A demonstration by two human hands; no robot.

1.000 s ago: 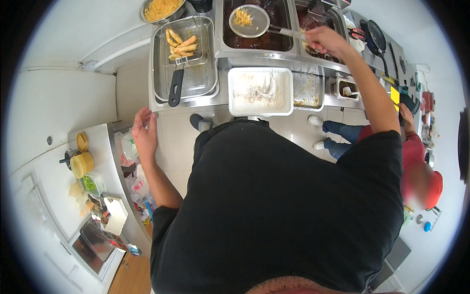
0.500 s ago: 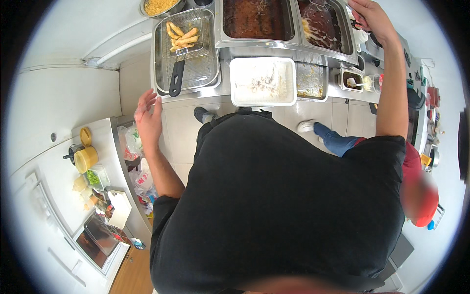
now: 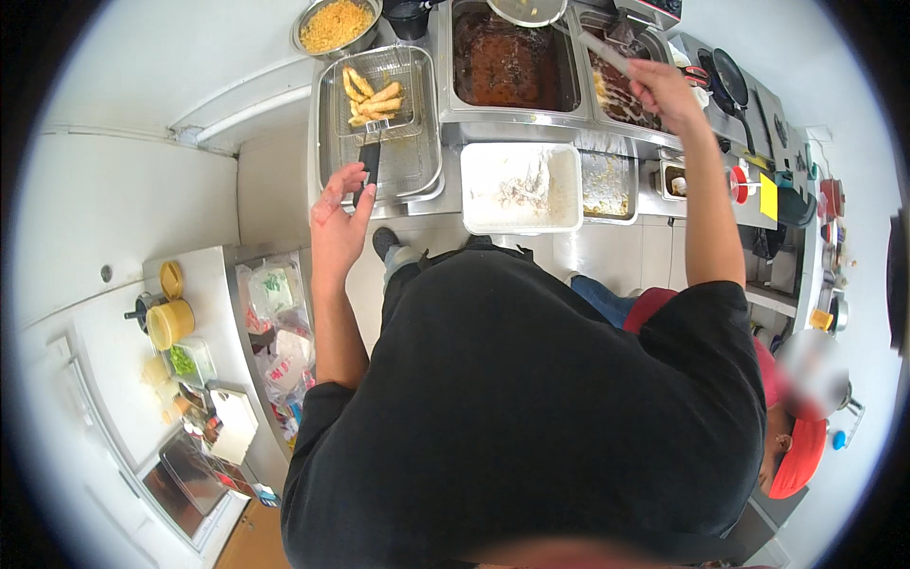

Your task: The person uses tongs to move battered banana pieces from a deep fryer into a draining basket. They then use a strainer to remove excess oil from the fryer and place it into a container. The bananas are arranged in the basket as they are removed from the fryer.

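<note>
At the left of the counter, a small wire fry basket [image 3: 389, 87] with golden fried sticks lies in a larger rectangular mesh tray [image 3: 409, 161]. My left hand [image 3: 341, 201] is at the lower end of its black handle, thumb and fingers closing around it. My right hand [image 3: 662, 93] grips the pale handle of a round strainer [image 3: 531, 9]. That strainer is above the far edge of the left fryer vat [image 3: 512, 66], which holds dark oil. Foamy oil with light pieces fills the right vat [image 3: 621, 90], beyond my right hand.
In front of the vats stands a white tub [image 3: 521, 190] with crumbs inside, beside a metal tray [image 3: 607, 180]. A bowl of yellow crumbs [image 3: 336, 27] is at the far left. A black pan [image 3: 730, 81] lies to the right. Another person in a red cap [image 3: 796, 460] is close on my right.
My left hand has moved up to the fry basket's handle. My right hand has come inward and nearer, bringing the strainer into view over the left vat. The view has shifted slightly.
</note>
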